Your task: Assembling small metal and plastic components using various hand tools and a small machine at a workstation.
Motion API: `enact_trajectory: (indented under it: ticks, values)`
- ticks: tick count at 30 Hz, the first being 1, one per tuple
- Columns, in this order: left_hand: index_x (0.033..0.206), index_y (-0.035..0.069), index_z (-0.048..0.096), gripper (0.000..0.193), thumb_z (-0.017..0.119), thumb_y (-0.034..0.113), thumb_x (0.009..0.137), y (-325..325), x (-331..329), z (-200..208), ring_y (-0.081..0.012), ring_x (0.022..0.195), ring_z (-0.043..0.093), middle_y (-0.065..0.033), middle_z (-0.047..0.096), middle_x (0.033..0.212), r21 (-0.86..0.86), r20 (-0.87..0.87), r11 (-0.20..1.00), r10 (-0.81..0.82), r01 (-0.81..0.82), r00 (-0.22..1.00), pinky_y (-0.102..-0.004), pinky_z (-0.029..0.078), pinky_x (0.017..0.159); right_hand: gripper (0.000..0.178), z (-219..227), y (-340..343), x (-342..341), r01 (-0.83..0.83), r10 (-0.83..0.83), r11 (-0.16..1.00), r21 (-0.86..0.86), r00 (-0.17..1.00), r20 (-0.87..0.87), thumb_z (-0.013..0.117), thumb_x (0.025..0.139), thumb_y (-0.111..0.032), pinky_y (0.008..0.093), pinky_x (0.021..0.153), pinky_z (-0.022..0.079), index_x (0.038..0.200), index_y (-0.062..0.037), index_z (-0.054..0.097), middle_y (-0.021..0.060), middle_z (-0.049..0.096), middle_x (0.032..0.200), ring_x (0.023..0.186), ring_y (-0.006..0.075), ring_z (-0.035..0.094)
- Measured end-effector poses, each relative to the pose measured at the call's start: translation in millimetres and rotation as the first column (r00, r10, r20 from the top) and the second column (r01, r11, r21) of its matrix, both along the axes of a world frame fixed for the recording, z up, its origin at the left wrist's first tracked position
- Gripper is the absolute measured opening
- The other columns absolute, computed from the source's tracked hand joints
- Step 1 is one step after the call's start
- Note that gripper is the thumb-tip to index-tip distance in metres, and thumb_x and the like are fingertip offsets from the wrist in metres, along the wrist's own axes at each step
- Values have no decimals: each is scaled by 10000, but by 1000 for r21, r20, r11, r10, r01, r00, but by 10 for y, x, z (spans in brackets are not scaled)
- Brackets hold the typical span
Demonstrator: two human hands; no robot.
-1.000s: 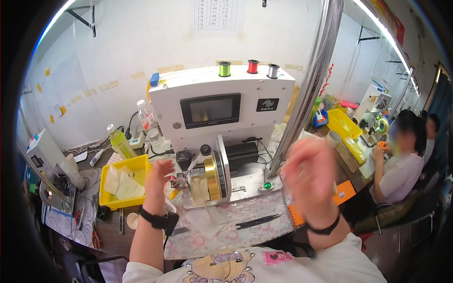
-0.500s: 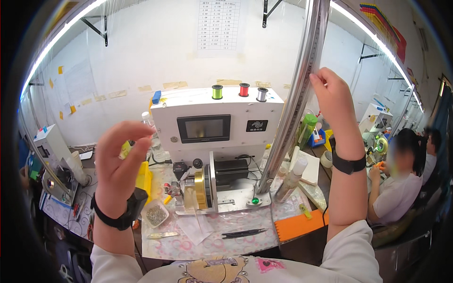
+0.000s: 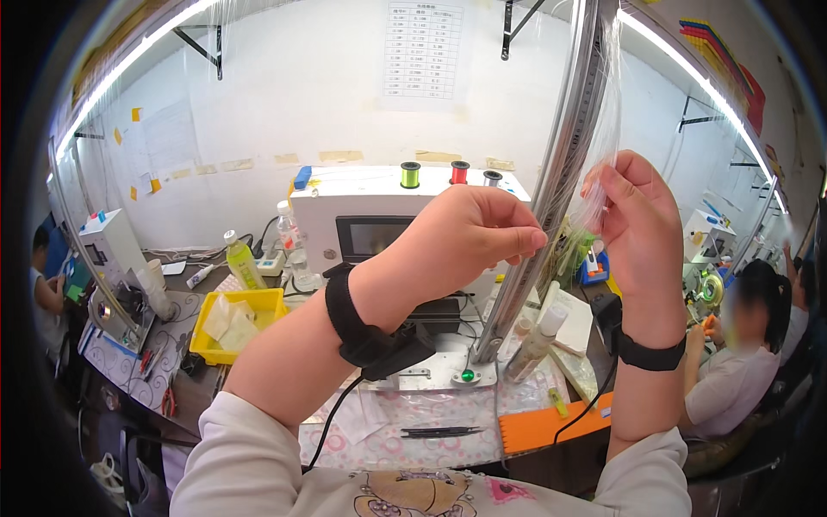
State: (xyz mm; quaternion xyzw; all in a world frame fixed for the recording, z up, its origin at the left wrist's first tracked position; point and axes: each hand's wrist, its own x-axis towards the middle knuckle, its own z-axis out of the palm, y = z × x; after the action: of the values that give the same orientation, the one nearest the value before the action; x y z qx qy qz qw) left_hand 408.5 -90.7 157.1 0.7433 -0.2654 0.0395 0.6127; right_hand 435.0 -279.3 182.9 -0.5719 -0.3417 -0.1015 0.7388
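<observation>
My left hand [image 3: 491,228] is raised in front of the white machine [image 3: 362,185], its thumb and fingertips pinched together beside the upright metal rail [image 3: 570,129]. Whatever it pinches, if anything, is too fine to make out. To the right of the rail, my right hand [image 3: 636,220] has its fingers curled round a bundle of thin clear line [image 3: 605,121], which hangs from above along the rail. My left forearm hides much of the machine's front and part of its dark screen [image 3: 370,234].
Green [image 3: 410,175], red [image 3: 459,172] and pale [image 3: 492,178] thread spools stand on the machine. Black tweezers [image 3: 441,432] and an orange board [image 3: 551,424] lie in front. Left are a yellow tray [image 3: 280,299] and a green bottle [image 3: 244,261]. Another person [image 3: 741,379] sits at right.
My left hand has swung right, from beside the machine to the rail. My right hand has moved off the rail, lower and right, and now has the clear line in its fingers.
</observation>
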Motion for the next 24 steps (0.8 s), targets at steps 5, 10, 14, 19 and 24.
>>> enact_trajectory:
  ticks: [5, 10, 14, 19, 24]
  values:
    - [847, 29, 625, 146, 637, 172, 818, 6, 3, -54, -50, 641, 522, -1, 601, 729, -80, -34, 997, 7, -10, 999, -193, 426, 584, 94, -24, -45, -16, 25, -25, 999, 24, 1000, 11, 551, 858, -114, 172, 508, 353, 841, -22, 540, 19, 540, 706, 552, 65, 446]
    - [859, 45, 622, 95, 619, 135, 830, -88, 4, -79, -60, 673, 541, 16, 592, 752, -92, 43, 996, 24, -20, 999, -200, 436, 619, 89, -32, -29, -23, 2, -2, 1000, -15, 1000, 25, 536, 868, -127, 187, 526, 367, 870, -38, 525, 25, 541, 733, 589, 69, 467]
    - [843, 44, 599, 98, 610, 142, 837, -135, 36, -69, -57, 679, 519, 12, 576, 759, -134, 38, 991, -1, 6, 999, -202, 419, 615, 90, -45, 1, -11, 18, -20, 999, 37, 999, 34, 557, 855, -113, 176, 509, 356, 835, -29, 533, 17, 534, 699, 544, 65, 445]
    - [814, 39, 574, 85, 586, 115, 848, -33, -19, -167, -59, 677, 501, 16, 558, 760, -220, 66, 975, 25, -10, 998, -208, 412, 620, 106, -63, -72, 22, 69, -69, 997, 34, 998, -4, 571, 842, -120, 198, 538, 378, 852, -24, 527, 33, 541, 744, 592, 76, 467]
    - [781, 42, 560, 55, 577, 67, 827, 38, -221, -396, -82, 664, 499, 8, 545, 730, -156, 158, 983, 119, -94, 980, -223, 405, 596, 212, -121, -70, -15, 653, -622, 753, 84, 663, 417, 526, 853, -118, 244, 744, 414, 1040, -27, 484, 81, 547, 936, 873, 130, 514]
